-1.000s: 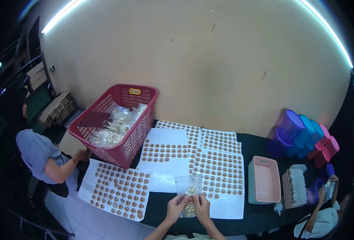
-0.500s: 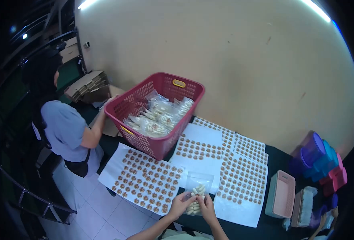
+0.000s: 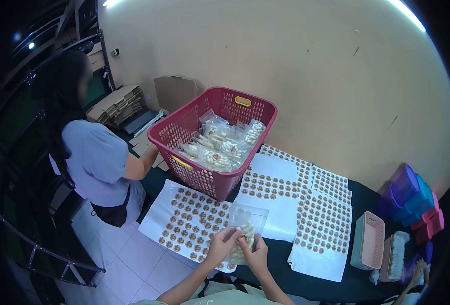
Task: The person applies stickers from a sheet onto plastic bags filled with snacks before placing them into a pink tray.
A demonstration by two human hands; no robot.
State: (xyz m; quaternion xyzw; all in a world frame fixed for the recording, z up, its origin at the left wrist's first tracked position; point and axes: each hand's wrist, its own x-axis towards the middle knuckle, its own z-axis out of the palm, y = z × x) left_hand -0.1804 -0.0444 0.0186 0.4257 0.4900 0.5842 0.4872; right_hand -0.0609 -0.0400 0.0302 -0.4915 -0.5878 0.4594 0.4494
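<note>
My left hand [image 3: 223,247] pinches the left side of a clear plastic bag [image 3: 249,215] filled with pale, finger-shaped pieces. On the bag's right side, my right hand [image 3: 254,256] is closed with its thumb pressed against the front. A small brownish round spot, like a sticker, shows near the thumbs. The bag's unfilled top stands upright above my hands. It is in front of a white sheet [image 3: 156,216] bearing rows of round brown stickers. My fingers hide part of the bag's lower half.
A maroon laundry basket [image 3: 212,185] holds several filled bags [image 3: 217,158]. More sticker sheets [image 3: 316,267] lie to its right, beside a pink and green bin [image 3: 371,244] and colourful containers [image 3: 408,190]. At left a person [image 3: 95,152] stands near folded cardboard [image 3: 118,104].
My hands and the bag have shifted slightly left over the sticker sheet. A cardboard flap now stands up behind the basket, and the person's arm is lower. The whole view has shifted a little.
</note>
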